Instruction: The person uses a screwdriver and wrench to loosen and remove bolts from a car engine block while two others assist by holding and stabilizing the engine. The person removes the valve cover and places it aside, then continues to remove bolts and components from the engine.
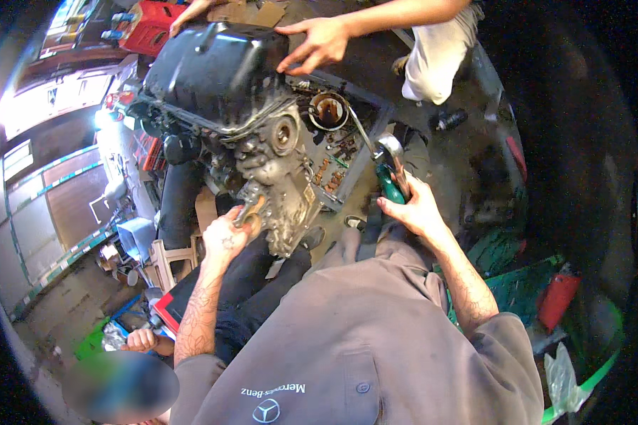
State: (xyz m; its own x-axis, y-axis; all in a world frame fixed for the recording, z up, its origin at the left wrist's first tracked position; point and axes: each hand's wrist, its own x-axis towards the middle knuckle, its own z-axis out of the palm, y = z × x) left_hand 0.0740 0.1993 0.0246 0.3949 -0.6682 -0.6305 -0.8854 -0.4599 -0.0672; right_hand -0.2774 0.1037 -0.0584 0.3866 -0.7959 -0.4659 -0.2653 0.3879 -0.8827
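Observation:
An engine (262,159) stands in front of me with its black oil pan (220,67) on top. My left hand (227,234) is closed round a part at the near lower end of the engine. My right hand (417,205) is held to the right, apart from the engine. It is closed on a green-handled screwdriver (388,183), whose long shaft points up and left, and on a hammer (390,147) with a rounded metal head and brown handle. Another person's hand (317,44) rests on the pan's right edge; a second hand (186,15) is at its far left.
Right of the engine lies a grey tray (354,177) with loose bolts (327,175) and a round container (329,111) of dark liquid. A person's knee (432,64) is beyond it. Green crates (500,287) stand at lower right, a stool (170,258) at left. Another person's fist (142,340) is at lower left.

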